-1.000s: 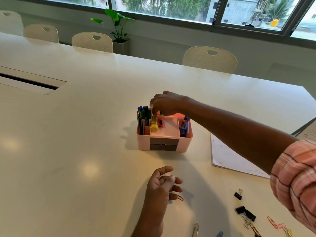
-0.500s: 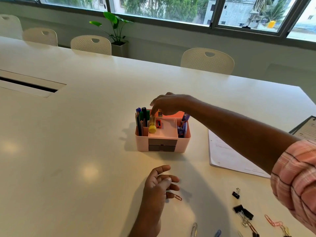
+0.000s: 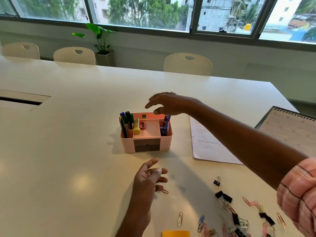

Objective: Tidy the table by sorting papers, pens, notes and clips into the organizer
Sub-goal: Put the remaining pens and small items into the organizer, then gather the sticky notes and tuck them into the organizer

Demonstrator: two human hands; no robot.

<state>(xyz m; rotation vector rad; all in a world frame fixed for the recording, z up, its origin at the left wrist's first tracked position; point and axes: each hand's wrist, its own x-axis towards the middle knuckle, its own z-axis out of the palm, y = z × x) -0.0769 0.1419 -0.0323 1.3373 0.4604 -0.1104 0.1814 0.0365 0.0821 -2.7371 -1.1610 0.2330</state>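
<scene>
A pink desk organizer with two grey drawers stands mid-table. Several pens stand in its left slot, a yellow highlighter and a red sharpener lie in the middle tray, and a small yellow-black sharpener sits at the back. My right hand hovers above the back of the organizer, fingers loose and holding nothing. My left hand rests near the front, fingers relaxed, beside an orange paper clip. Loose paper clips and black binder clips lie at the front right.
A stack of white papers lies right of the organizer, with a spiral notebook beyond. An orange sticky-note pad sits at the bottom edge. White chairs and a potted plant line the far side.
My right hand has lifted off the organizer's back compartment and opened, leaving a small yellow-black sharpener there. My left hand has barely moved.
</scene>
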